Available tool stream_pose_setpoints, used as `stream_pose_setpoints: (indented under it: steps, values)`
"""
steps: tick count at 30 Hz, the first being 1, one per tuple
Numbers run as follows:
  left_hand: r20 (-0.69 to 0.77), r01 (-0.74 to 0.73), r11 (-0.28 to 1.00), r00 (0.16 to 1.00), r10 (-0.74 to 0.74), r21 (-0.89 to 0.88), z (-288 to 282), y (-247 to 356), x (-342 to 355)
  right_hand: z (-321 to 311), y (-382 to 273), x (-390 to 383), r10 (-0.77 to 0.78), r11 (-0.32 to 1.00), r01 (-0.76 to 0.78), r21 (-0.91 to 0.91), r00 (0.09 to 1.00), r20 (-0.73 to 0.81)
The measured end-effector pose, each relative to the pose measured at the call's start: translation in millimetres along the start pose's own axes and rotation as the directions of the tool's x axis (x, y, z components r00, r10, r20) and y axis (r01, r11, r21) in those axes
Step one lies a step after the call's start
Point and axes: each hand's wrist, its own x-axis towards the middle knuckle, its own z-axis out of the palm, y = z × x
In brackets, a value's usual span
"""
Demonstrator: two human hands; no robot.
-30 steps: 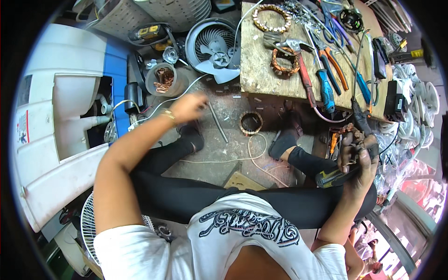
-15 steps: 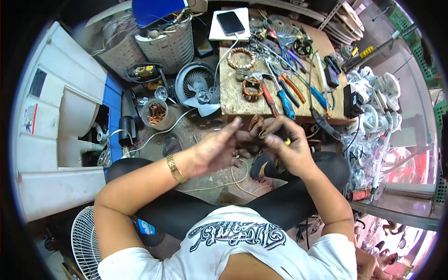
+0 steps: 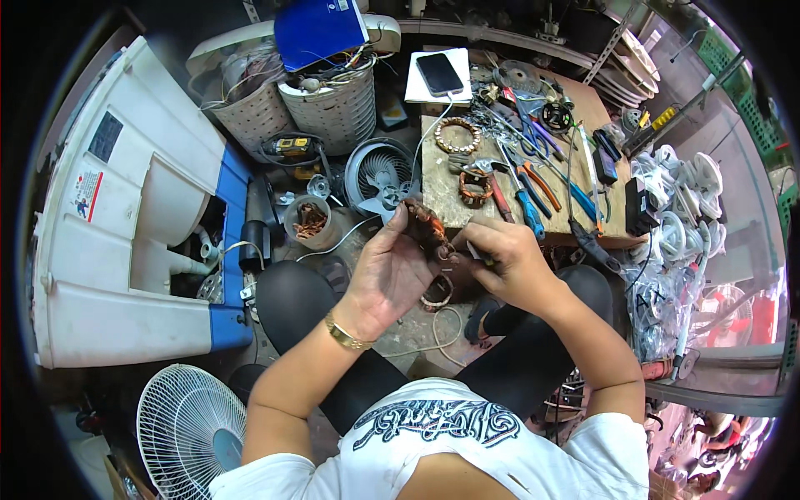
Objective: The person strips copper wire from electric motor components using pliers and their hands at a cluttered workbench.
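Above my lap, my left hand grips a dark copper-wound motor part between its raised thumb and partly hidden fingers. My right hand is curled against the part's lower right end, pinching something small and dark that I cannot make out. Below them, another wound ring lies on the floor. Just beyond, on the wooden bench, are two copper-wound rings, pliers, screwdrivers and a hammer. A bucket of copper scraps stands left of my hands.
A white-and-blue appliance casing stands left, with a fan guard below it. A fan, drill and perforated tubs are ahead. White plastic parts crowd the right. A cable runs across the floor.
My left hand has come from the left to grip the copper part. My right hand has moved inward from the far right with it. The view has shifted to show more surroundings.
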Motion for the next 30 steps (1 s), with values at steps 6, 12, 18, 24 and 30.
stream_pose_setpoints:
  steps: [6, 12, 18, 24, 30]
  values:
    - [-0.096, -0.109, 0.971, 0.987, 0.132, 0.215, -20.9, 0.5, 8.5, 7.3, 14.7, 0.4, 0.299, 0.891, -0.289, 0.349, 0.954, 0.027]
    - [-0.184, -0.244, 0.913, 0.931, 0.315, 0.328, -32.1, -7.0, 25.2, 19.8, 22.8, 15.0, 0.277, 0.831, -0.229, 0.507, 0.961, -0.019]
    - [-0.269, -0.246, 0.908, 0.9, 0.344, 0.339, -28.7, -6.9, 34.2, 36.9, 36.4, 25.6, 0.307, 0.852, -0.205, 0.482, 0.941, -0.143]
    - [-0.242, -0.266, 0.907, 0.904, 0.352, 0.327, -38.4, -6.0, 37.8, 42.2, 25.8, 22.6, 0.331, 0.843, -0.342, 0.415, 0.938, 0.101]
    - [-0.253, -0.274, 0.895, 0.893, 0.373, 0.353, -35.9, -8.6, 42.3, 46.4, 31.8, 27.6, 0.265, 0.917, -0.258, 0.305, 0.964, 0.022]
